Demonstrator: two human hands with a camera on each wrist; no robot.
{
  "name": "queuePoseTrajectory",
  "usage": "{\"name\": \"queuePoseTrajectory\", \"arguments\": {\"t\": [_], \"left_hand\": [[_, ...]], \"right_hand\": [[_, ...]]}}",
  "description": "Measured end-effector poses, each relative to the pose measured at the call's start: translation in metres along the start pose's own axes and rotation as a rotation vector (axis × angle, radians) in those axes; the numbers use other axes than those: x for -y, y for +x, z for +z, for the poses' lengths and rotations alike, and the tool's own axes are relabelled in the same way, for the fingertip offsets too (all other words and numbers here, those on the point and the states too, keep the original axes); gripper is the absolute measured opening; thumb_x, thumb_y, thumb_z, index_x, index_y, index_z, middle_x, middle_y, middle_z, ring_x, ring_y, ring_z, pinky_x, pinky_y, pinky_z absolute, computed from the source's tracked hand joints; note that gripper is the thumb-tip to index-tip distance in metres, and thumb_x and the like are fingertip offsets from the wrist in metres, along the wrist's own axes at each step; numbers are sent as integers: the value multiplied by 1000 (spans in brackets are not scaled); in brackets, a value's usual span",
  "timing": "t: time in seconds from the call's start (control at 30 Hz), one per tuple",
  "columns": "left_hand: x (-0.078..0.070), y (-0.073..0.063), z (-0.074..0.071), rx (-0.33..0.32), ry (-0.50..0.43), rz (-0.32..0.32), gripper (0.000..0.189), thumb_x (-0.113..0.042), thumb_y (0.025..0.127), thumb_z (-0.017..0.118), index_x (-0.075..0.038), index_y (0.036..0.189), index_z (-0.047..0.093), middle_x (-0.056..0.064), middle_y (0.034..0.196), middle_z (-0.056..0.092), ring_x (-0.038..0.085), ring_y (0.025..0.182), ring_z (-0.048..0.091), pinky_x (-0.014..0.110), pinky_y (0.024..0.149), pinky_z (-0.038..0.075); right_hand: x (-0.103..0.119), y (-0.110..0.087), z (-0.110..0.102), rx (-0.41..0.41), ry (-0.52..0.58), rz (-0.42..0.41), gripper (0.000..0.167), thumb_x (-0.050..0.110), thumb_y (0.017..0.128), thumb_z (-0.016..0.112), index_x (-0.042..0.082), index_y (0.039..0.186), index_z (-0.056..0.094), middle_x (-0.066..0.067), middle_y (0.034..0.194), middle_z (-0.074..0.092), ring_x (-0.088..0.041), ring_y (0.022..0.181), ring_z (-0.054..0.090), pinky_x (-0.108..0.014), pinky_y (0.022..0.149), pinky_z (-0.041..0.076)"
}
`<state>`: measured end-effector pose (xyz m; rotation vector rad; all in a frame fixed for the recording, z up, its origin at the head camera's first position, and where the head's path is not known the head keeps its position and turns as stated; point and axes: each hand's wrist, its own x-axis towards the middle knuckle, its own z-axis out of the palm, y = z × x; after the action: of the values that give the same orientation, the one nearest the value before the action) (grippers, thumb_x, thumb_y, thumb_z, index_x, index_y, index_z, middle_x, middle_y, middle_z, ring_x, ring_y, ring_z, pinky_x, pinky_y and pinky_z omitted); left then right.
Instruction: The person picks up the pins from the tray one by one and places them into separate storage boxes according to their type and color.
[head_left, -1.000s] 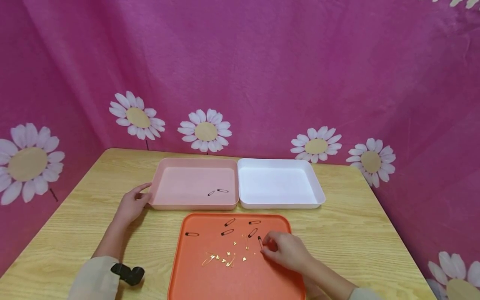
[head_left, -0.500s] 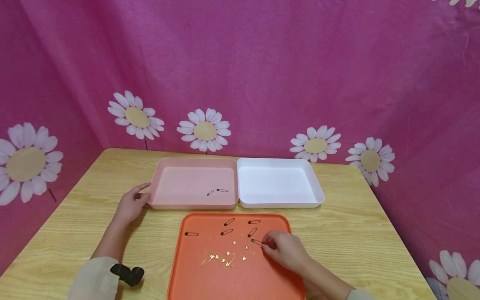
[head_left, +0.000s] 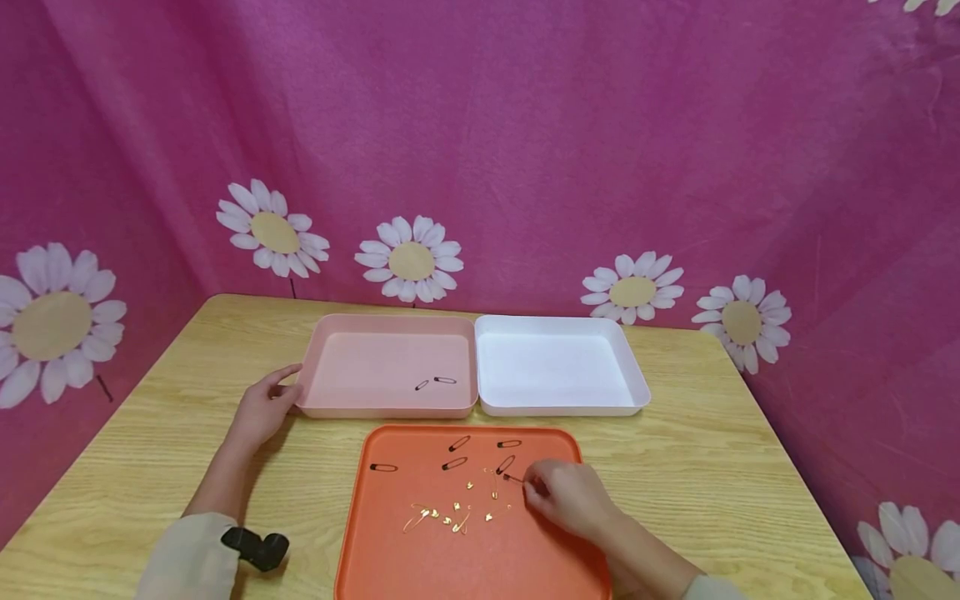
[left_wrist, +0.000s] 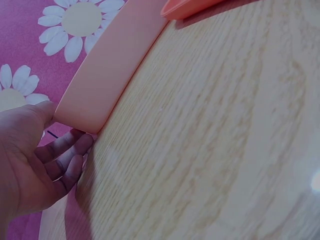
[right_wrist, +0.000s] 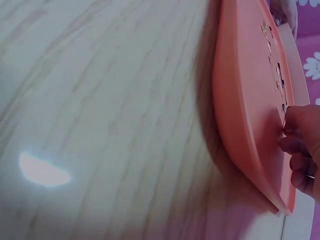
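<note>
My right hand pinches a black safety pin between thumb and fingertips, just above the orange tray. Several black safety pins lie spread over that tray's far half, and small gold safety pins are scattered in its middle. At the left end of the pink tray, my left hand holds the corner with thumb and curled fingers; the left wrist view shows them around the tray's end wall. Two black safety pins rest inside the pink tray, near its right side.
A white tray stands against the pink tray's right side, both behind the orange tray on a wooden table. A magenta curtain with printed daisies hangs behind and at both sides. A black strap device sits on the left sleeve.
The pinched black safety pin has turned in my right fingers, from pointing away to pointing left, and less of it shows now. My left hand stays at the pink tray.
</note>
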<state>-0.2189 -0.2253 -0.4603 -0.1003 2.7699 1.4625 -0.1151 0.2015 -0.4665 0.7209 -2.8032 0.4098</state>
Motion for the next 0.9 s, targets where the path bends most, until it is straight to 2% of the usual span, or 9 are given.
{"name": "queuePoseTrajectory", "arguments": {"t": [0.3, 0.47, 0.7, 0.9], "left_hand": [[-2, -1, 1, 10, -3, -22, 46, -22, 97, 48, -3, 139, 42, 30, 114, 60, 0, 72, 57, 14, 67, 42], [-2, -1, 0, 10, 3, -22, 47, -23, 97, 48, -4, 139, 42, 30, 115, 60, 1, 75, 57, 14, 67, 41], [-1, -1, 0, 6, 13, -20, 47, -24, 97, 49, -4, 139, 43, 29, 114, 61, 2, 76, 57, 16, 68, 41], [-2, -1, 0, -3, 29, -11, 47, -24, 97, 50, -4, 138, 43, 28, 114, 61, 5, 81, 57, 16, 70, 41]], "right_hand": [[-7, 2, 1, 122, 298, 196, 9, 14, 78, 65, 20, 73, 61, 15, 60, 49, 4, 54, 40, -16, 53, 36], [-8, 8, -6, 150, 416, 249, 7, 10, 81, 64, 14, 75, 63, 10, 60, 51, 1, 53, 42, -17, 52, 39], [-9, 18, -14, 132, 463, 268, 5, 11, 80, 63, 9, 75, 63, 8, 62, 53, -1, 55, 44, -18, 52, 39], [-10, 30, -18, 96, 462, 246, 4, 9, 79, 63, 9, 75, 62, 6, 63, 53, -2, 56, 44, -18, 53, 39]]}}
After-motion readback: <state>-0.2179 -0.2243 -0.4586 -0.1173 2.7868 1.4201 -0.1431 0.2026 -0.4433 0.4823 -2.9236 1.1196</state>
